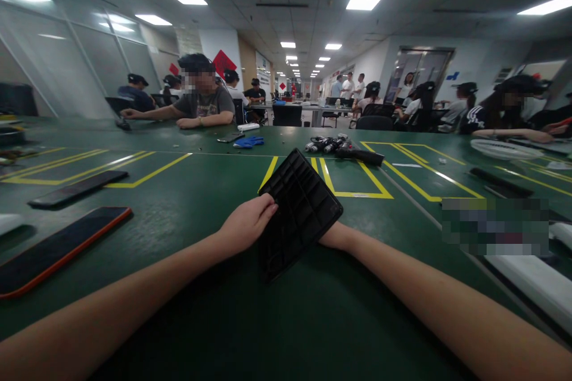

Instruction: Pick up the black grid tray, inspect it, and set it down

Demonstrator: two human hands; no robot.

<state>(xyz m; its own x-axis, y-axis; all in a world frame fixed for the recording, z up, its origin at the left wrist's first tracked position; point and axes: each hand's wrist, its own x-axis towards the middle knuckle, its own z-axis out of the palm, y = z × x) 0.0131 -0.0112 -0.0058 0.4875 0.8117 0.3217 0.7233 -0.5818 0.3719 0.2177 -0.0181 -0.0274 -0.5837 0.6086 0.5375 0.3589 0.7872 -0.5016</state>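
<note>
Black and gridded with compartments, a tray (304, 202) tilts over the green tabletop (179, 291), its left edge pinched by the left hand (248, 223); the right hand (336, 236) is mostly hidden behind it, so I cannot tell its grip. Leftward lie 2 flat things, an orange-edged phone (67, 244) and a black slab (80, 189).

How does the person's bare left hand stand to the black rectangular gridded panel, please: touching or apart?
Touching: the head view shows the bare left hand gripping the black rectangular gridded panel, fingers overlapping its left edge.
</note>
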